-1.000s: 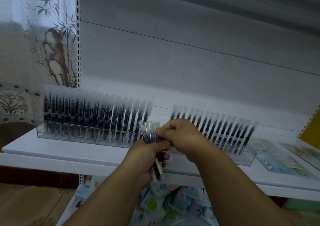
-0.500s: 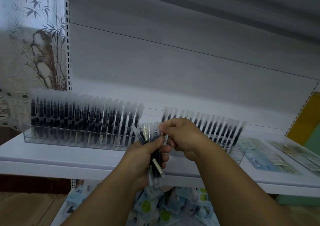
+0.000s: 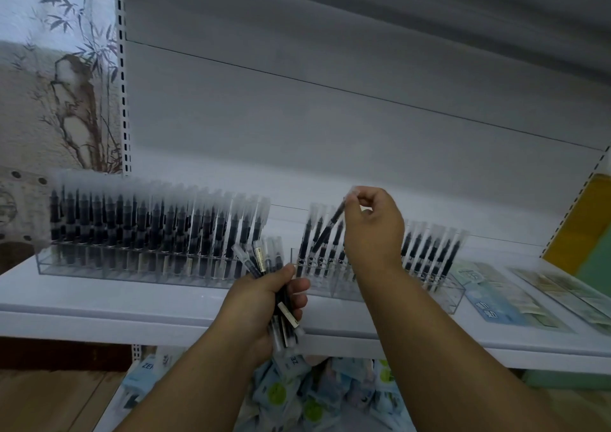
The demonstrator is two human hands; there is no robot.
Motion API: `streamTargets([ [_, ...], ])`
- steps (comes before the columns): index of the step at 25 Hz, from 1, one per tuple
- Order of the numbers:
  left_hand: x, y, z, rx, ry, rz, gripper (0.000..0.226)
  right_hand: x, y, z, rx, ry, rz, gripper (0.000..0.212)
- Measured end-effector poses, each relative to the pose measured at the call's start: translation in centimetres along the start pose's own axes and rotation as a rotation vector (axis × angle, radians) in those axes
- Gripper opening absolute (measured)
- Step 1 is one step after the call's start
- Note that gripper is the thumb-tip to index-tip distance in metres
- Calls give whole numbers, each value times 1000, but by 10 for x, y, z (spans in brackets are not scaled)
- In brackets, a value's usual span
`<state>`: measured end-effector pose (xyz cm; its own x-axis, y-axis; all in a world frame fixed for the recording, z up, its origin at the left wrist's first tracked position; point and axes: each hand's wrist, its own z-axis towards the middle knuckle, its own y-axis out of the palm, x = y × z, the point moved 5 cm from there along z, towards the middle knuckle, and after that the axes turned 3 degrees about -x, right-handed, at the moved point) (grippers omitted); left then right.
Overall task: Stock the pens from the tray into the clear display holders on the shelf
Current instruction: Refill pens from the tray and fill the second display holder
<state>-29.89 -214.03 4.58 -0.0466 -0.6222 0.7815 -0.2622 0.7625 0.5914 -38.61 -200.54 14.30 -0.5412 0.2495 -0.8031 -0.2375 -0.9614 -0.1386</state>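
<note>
Fingers (image 3: 358, 196) of the right hand (image 3: 373, 226) pinch one slim clear-capped pen (image 3: 327, 230), slanting toward seven o'clock over the right acrylic holder (image 3: 453, 296); the left hand (image 3: 264, 302) grips a pen bundle (image 3: 267, 259) below the shelf (image 3: 132, 302).

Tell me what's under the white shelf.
Under the white shelf, a heap of pale blue packets with green dots shows. Both forearms and the shelf's front edge hide the rest.

The white shelf (image 3: 139, 302) has two clear pen holders, left (image 3: 132, 268) and right (image 3: 443, 294), plus flat printed packs (image 3: 496, 296) at the right end.
</note>
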Motion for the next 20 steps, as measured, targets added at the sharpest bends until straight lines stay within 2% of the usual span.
streamTargets([
  [4,0,1,1,8,8,7,19,-6,5,2,-81,-126,-186,7],
  [8,0,4,1,5,7,4,18,7,26,2,-354,-92,-468,19],
  [13,-1,0,-1,-1,3,-6,17,5,31,11,-394,49,-535,35],
  [15,1,-2,-1,-7,3,2,17,-2,28,7,-374,71,-618,36],
  [17,2,-1,-2,-17,7,22,19,-7,25,-7,-384,73,-585,33],
  [20,2,5,-2,-45,12,81,20,-3,30,-33,-634,221,-303,32],
])
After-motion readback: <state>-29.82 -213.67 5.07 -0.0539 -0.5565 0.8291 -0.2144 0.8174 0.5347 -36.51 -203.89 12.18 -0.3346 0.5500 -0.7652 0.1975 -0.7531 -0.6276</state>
